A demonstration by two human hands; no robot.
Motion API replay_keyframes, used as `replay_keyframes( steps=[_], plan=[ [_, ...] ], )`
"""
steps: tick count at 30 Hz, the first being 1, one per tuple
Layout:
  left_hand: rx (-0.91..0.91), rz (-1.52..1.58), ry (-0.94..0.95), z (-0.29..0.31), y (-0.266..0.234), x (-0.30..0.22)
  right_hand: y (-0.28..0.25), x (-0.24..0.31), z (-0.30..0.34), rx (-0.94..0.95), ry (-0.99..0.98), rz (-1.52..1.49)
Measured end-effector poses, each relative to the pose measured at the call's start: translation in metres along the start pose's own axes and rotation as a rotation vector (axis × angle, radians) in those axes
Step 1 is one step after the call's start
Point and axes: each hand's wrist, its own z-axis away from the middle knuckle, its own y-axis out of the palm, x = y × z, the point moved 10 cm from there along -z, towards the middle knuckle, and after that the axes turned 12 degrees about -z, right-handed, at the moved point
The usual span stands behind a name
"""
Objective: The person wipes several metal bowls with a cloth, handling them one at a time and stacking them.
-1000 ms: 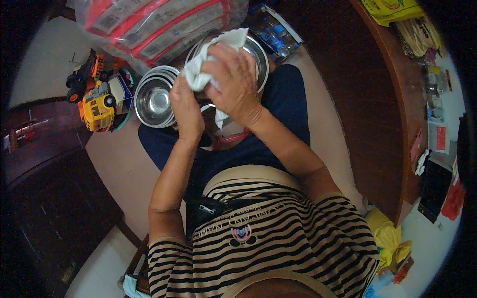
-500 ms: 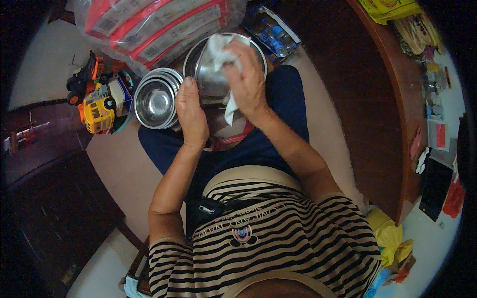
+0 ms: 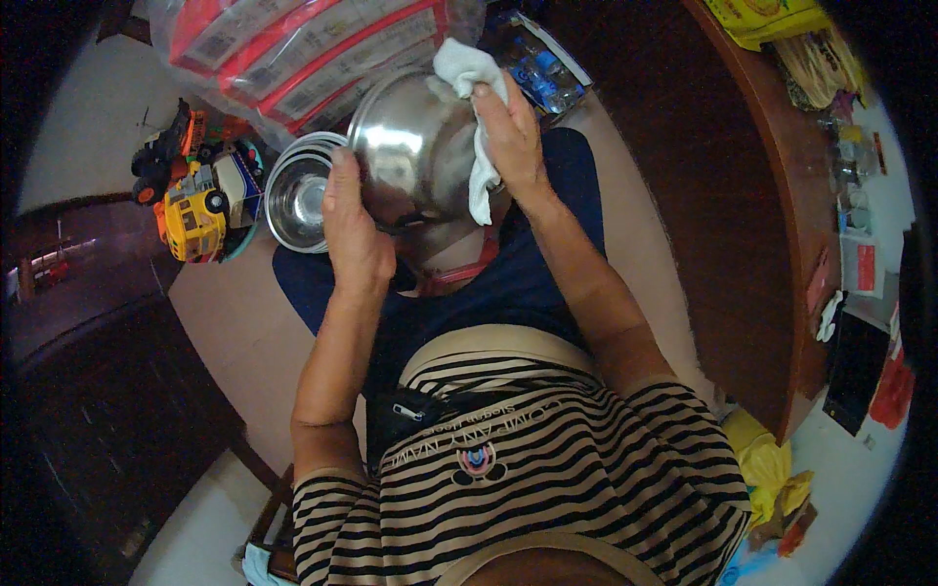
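Steel round bowl (image 3: 415,142), eleven o'clock; left hand (image 3: 357,227) grips edge, right hand (image 3: 514,146) clasps crumpled white cloth (image 3: 467,70) at bowl's three-o'clock side. Slick metal could slip, striking nested round silver bowls (image 3: 293,200) at eight.

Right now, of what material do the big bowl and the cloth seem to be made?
Big bowl: metal, probably stainless steel, polished; it shows a sharp bright glare. Cloth: soft, matte white fabric, maybe cotton; it bunches and hangs in folds.
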Motion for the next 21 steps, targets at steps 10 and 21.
replay_keyframes(
  steps=[10, 21],
  plan=[
    [0.063, 0.32, -0.049, -0.016, 0.011, 0.013, 0.009, -0.021, 0.045, -0.13, 0.043, 0.014],
    [0.271, -1.233, 1.039, 0.028, 0.074, -0.008, 0.015, -0.024, 0.042, -0.087, 0.101, -0.226]
  ],
)
